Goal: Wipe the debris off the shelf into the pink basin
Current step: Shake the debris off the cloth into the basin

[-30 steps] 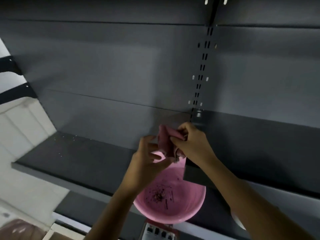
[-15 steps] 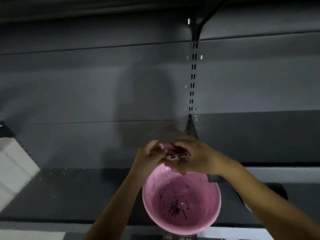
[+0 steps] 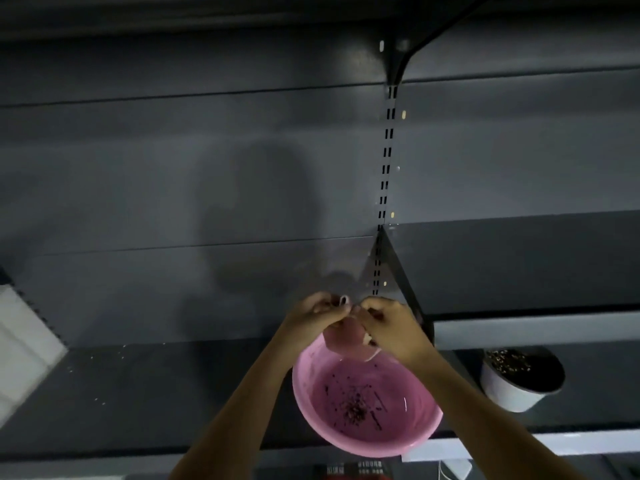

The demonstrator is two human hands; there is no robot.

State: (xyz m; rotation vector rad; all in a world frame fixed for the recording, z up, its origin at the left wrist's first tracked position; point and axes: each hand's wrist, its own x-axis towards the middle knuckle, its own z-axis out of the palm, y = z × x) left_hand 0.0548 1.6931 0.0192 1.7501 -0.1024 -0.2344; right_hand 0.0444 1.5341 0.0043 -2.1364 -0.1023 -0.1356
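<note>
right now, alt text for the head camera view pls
Both hands, left hand and right hand, hold a pink cloth above a pink basin containing dark debris on a dark shelf; a white bowl sits right.

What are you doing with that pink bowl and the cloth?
A person is cleaning a dark shelf. Both hands, left hand and right hand, are bunched around a pink cloth, held just above the pink basin. Dark crumbs already sit in the basin's bottom. A few pale specks are on the shelf to the left. A white bowl of bits stands on the right.
</note>
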